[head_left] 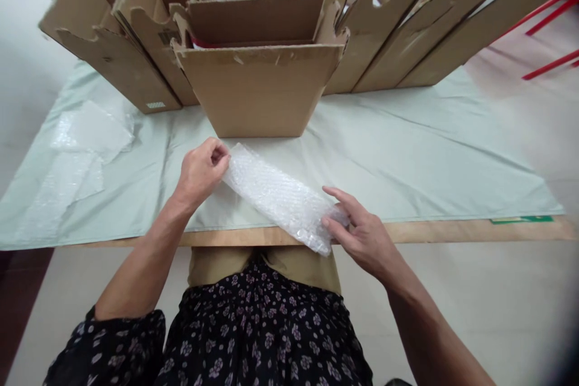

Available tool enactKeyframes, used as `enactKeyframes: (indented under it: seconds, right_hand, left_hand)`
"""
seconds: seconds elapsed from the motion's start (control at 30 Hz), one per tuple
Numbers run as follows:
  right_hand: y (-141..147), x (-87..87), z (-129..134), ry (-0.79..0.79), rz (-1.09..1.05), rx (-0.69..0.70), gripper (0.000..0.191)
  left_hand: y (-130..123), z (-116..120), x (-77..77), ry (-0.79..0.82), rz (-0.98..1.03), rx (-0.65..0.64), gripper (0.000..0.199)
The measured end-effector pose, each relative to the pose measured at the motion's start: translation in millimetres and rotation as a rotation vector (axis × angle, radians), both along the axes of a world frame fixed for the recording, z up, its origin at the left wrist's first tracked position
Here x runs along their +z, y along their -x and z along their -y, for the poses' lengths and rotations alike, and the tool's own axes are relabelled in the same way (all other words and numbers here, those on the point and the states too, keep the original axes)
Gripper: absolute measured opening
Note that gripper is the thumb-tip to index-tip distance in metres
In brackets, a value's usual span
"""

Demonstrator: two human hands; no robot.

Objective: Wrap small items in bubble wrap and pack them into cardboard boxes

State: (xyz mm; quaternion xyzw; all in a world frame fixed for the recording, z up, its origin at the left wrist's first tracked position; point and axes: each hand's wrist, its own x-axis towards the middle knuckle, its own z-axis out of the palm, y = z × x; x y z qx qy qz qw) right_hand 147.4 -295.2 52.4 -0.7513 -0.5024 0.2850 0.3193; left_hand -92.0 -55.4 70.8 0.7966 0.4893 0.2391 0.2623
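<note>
Left hand (pixel 205 170) is pinching one end of the bubble wrap (pixel 280 193), right hand (pixel 359 232) loosely holding the other, over the desk (pixel 393 157).

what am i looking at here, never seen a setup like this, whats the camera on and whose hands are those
There is no robot here. The single picture comes from a camera on a person's head, looking forward and down, so the bare hands are the wearer's own. The left hand pinches one end of a bubble wrap strip; the right hand grasps its other end, near the table edge. On the pale green cloth stand cardboard boxes, and more bubble wrap lies at the left.
</note>
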Motion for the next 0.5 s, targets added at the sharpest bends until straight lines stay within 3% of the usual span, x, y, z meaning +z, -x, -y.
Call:
enactKeyframes:
  seconds: [0.17, 0.3, 0.4, 0.5]
  right_hand:
    - [18, -2.5, 15, -0.023, 0.005, 0.085, 0.053]
    - [26, -7.6, 20, -0.012, 0.068, 0.081, 0.051]
    - [24, -10.6, 20, -0.027, 0.082, 0.091, 0.049]
    - [24, -10.2, 20, -0.054, 0.067, 0.119, 0.049]
  left_hand:
    - [-22, -15, -3.7, -0.039, -0.242, -0.087, 0.022]
    - [-21, -12, -10.7, -0.079, -0.402, -0.082, 0.041]
    - [-15, -8, -14.5, -0.08, -0.452, -0.068, 0.028]
    - [-15, -8, -16.1, -0.058, -0.43, -0.138, 0.009]
